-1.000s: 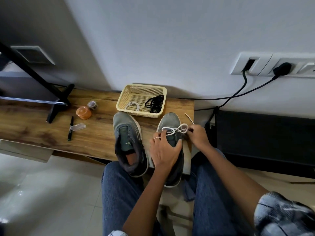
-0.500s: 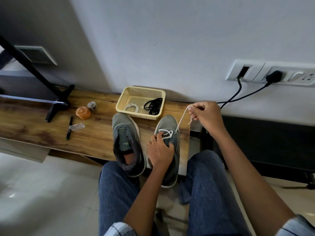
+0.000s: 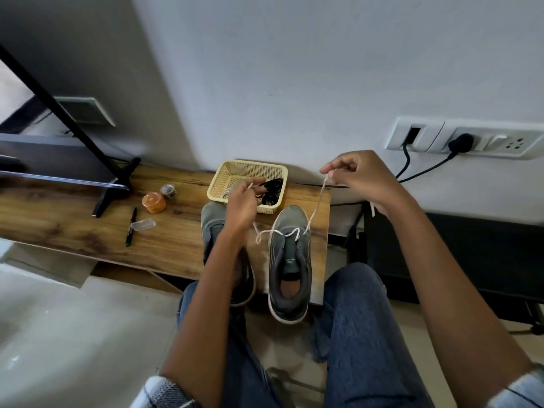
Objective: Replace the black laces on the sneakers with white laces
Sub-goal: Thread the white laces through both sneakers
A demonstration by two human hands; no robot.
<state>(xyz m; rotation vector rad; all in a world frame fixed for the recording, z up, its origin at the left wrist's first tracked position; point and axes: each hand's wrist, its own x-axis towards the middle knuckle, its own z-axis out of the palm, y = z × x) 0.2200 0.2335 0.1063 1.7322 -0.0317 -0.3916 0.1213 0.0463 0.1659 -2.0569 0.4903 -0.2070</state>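
Observation:
Two grey sneakers stand on the wooden bench [image 3: 73, 228]. The right sneaker [image 3: 290, 260] has a white lace [image 3: 316, 210] threaded through its lowest eyelets near the toe. My right hand [image 3: 357, 179] pinches one end of that lace and holds it raised to the upper right. My left hand [image 3: 243, 203] pinches the other end above the left sneaker [image 3: 213, 220], which my left arm partly hides and which shows no lace. Behind the shoes a yellow basket [image 3: 235, 172] holds coiled black laces [image 3: 272, 191] and part of a white lace.
On the bench to the left lie a black marker [image 3: 131, 226], a clear plastic cap [image 3: 142, 225], an orange lidded jar [image 3: 154, 202] and a small dark jar [image 3: 168, 190]. A black stand foot [image 3: 113, 187] sits further left. Wall sockets [image 3: 459, 138] with black cables are at right.
My left hand left the right sneaker's tongue and rose with the lace's left end. My right hand stays raised with the other end, and the lace is now spread to both sides.

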